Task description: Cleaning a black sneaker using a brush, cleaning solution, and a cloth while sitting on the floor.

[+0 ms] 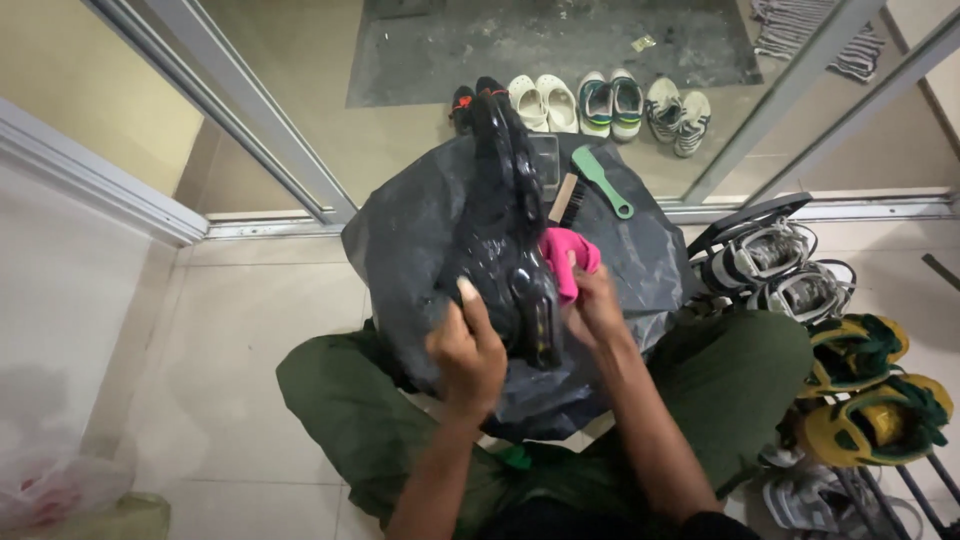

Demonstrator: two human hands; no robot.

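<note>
While the left hand grips the black inline skate lying on the black plastic sheet over the lap, the right hand, closed on a pink cloth at the skate's 3 o'clock, rubs; a loosened grip could let the skate roll off floorward.

Glossy black inline skate up front, with a touch of red at its far end. A hot pink cloth sits against it, all over a dark grey plastic sheet. The brush shows a green handle, black bristles, pale wood back. Olive green trousers below. On the rack, grey-and-white sneakers, then yellow-and-green shoes. Beyond the glass: white clogs, teal-and-white shoes, and a striped grey-and-white rug.
</note>
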